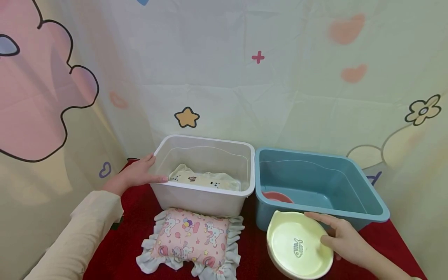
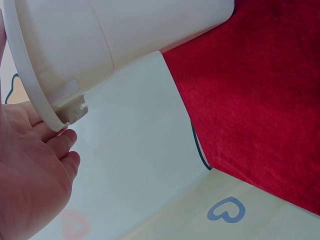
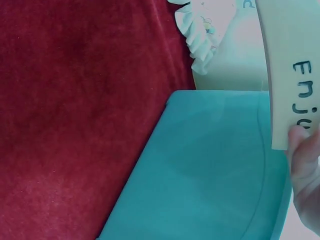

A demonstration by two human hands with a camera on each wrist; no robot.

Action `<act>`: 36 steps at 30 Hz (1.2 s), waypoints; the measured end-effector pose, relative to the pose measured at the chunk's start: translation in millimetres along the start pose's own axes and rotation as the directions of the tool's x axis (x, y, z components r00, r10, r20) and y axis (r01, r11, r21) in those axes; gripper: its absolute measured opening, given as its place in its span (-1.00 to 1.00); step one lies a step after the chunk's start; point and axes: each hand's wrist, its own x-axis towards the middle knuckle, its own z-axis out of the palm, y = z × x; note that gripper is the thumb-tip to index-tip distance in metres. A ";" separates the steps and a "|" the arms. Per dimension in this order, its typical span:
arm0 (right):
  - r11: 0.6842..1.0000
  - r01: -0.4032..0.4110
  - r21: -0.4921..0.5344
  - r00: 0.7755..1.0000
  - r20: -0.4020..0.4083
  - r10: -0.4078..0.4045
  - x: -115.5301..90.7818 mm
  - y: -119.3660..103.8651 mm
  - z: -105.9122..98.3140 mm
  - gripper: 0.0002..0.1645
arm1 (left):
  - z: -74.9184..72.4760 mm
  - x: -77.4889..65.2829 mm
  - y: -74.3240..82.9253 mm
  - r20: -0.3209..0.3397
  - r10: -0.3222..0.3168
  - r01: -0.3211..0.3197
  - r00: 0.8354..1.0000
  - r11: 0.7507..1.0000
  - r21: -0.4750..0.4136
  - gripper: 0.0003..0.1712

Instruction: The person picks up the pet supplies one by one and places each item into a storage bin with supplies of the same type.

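My left hand (image 1: 138, 174) holds the rim of a white plastic bin (image 1: 201, 198) at its left corner, the thumb lying along the front edge. The left wrist view shows fingers curled beside the rim (image 2: 31, 75). Inside that bin lies a cream cloth (image 1: 199, 179) with small animal prints. A pale yellow bowl (image 1: 287, 241) with a pointed ear on its rim is tilted in my right hand (image 1: 344, 239), the thumb inside and other fingers outside. Lettering marks its outer wall (image 3: 295, 45). Just behind it stands a blue bin (image 1: 308, 179) containing a pink dish (image 1: 278, 196), partly hidden.
A pink ruffled pillow (image 1: 192, 237) lies in front of the white bin. Both bins stand side by side on a red cloth (image 1: 115, 249). A printed curtain (image 1: 224, 101) hangs close behind them and along both sides.
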 end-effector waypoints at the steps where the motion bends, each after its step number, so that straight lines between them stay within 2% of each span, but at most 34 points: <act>1: 1.000 0.000 0.003 1.000 0.000 0.000 0.0 -0.8 -0.9 -0.28 | -0.2 0.1 0.0 0.001 0.001 -0.001 1.000 1.000 0.003 0.21; 6: 1.000 0.023 -0.005 1.000 -0.011 -0.023 1.1 -3.8 -6.2 -0.28 | -0.9 0.2 0.0 -0.001 -0.004 0.004 1.000 1.000 0.006 0.21; 13: 0.999 0.013 -0.031 1.000 -0.008 -0.013 3.7 -11.0 -18.2 -0.31 | -0.2 0.5 0.0 0.000 -0.005 0.005 1.000 1.000 -0.003 0.22; 23: 0.999 0.043 -0.031 0.999 0.007 -0.043 3.2 -19.1 -28.8 -0.34 | 1.0 2.6 -0.6 -0.008 0.004 -0.003 1.000 0.995 0.101 0.22; 31: 0.993 0.088 -0.084 0.995 -0.028 -0.091 2.6 -25.7 -39.5 -0.36 | 0.6 3.3 -1.2 -0.009 0.011 -0.010 1.000 0.993 0.120 0.22; 36: 0.990 0.111 -0.082 0.993 -0.032 -0.114 3.4 -26.8 -45.5 -0.38 | 0.7 3.3 -1.1 -0.008 0.007 -0.006 1.000 0.993 0.114 0.23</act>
